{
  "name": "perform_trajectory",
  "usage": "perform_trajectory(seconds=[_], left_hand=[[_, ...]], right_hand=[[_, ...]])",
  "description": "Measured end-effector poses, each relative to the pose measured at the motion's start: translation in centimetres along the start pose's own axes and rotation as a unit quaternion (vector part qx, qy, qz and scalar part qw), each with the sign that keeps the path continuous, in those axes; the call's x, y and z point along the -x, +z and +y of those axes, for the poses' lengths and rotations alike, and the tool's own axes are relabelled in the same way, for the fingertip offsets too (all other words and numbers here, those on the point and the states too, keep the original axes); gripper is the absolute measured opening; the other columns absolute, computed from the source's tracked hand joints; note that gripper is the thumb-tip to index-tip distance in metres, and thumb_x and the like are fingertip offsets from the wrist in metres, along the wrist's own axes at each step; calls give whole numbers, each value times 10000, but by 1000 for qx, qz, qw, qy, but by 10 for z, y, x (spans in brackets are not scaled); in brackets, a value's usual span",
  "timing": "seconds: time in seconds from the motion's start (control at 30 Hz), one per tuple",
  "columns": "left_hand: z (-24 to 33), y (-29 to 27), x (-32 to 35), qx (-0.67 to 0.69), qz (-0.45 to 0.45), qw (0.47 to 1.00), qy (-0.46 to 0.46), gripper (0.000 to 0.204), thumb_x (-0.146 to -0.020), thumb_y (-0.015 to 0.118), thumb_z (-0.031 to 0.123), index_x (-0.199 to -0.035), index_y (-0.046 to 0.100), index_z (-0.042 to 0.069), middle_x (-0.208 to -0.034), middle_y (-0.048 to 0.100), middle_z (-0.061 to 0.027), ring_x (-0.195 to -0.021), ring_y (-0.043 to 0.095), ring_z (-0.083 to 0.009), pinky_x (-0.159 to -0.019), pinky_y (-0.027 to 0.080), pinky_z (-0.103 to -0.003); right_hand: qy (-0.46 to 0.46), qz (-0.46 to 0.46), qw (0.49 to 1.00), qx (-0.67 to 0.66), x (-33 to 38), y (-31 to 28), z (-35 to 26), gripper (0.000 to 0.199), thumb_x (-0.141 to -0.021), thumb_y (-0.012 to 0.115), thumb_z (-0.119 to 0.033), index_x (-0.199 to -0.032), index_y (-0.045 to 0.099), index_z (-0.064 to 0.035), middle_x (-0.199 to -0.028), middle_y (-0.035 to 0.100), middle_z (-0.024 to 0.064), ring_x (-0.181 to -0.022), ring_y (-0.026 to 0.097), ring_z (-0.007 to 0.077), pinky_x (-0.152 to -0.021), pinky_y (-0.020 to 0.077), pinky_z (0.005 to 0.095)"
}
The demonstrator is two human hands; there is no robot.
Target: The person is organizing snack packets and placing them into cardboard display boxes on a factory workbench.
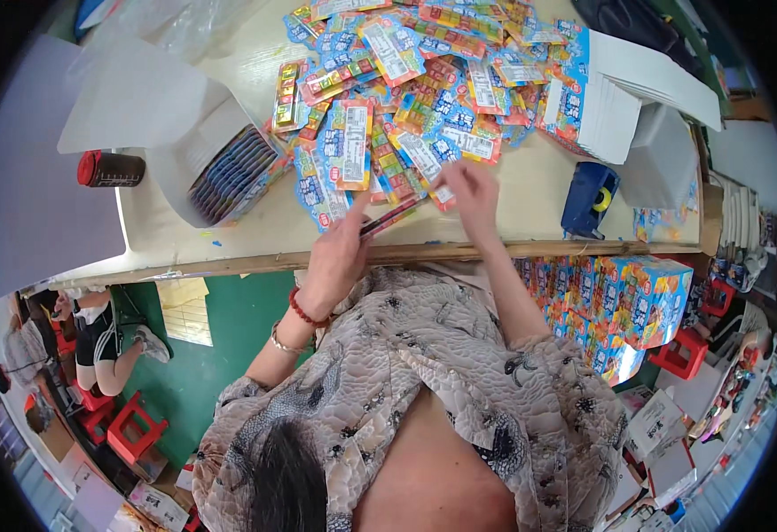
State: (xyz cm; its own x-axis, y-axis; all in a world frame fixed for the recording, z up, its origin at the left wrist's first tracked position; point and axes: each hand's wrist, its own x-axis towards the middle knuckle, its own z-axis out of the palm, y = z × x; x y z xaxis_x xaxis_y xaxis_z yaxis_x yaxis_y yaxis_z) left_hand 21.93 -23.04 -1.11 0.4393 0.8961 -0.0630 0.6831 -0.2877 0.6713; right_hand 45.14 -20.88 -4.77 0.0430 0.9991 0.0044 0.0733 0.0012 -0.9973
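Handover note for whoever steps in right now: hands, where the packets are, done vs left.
Left hand: shut on a thin stack of flat packets at the table's near edge.
Right hand: fingers on the far end of the same stack, beside the loose packet pile; whether its grip is closed cannot be told.
Things: the pile covers the middle of the table; an open white box to the left holds a row of packets on edge; a blue tape dispenser sits to the right.
Done: the box is partly filled.
Left: a large pile is still loose.
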Motion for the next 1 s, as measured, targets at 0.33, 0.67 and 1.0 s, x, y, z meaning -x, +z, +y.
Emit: perform_trajectory(seconds=[0.33, 0.67, 1.0], left_hand=[[-24, -10, 46, 379, 190, 874, -237, 419, -808, 717, 104, -1144, 489, 1, -977, 661, -94, -858, 640, -158, -635, 555, -298], [-65, -27, 62, 185, 225, 923, -252, 375, -825, 699, 103, -1105, 474, -5, -901, 662, -134, -793, 671, -225, -622, 536, -359], [-58, -42, 56, 14, 119, 970, -211, 357, -825, 696, 170, -1042, 461, 14, -876, 633, -195, -782, 611, -388, -637, 476, -426]], right_hand=[[-149, -154, 847, 487, -79, 94, -9, 890, -821, 611, -552, -1428, 255, -5, -1420, 290, 320, -1337, 257, 453, -1098, 251, 501], [-135, -117, 914, 364, -65, 98, 1, 704, -806, 565, -186, -1421, 272, -9, -1409, 342, 280, -1346, 226, 492, -1113, 219, 527], [-215, -97, 840, 489, -8, 121, -2, 699, -780, 634, -207, -1384, 361, 15, -1399, 361, 268, -1321, 308, 441, -1096, 266, 503]])
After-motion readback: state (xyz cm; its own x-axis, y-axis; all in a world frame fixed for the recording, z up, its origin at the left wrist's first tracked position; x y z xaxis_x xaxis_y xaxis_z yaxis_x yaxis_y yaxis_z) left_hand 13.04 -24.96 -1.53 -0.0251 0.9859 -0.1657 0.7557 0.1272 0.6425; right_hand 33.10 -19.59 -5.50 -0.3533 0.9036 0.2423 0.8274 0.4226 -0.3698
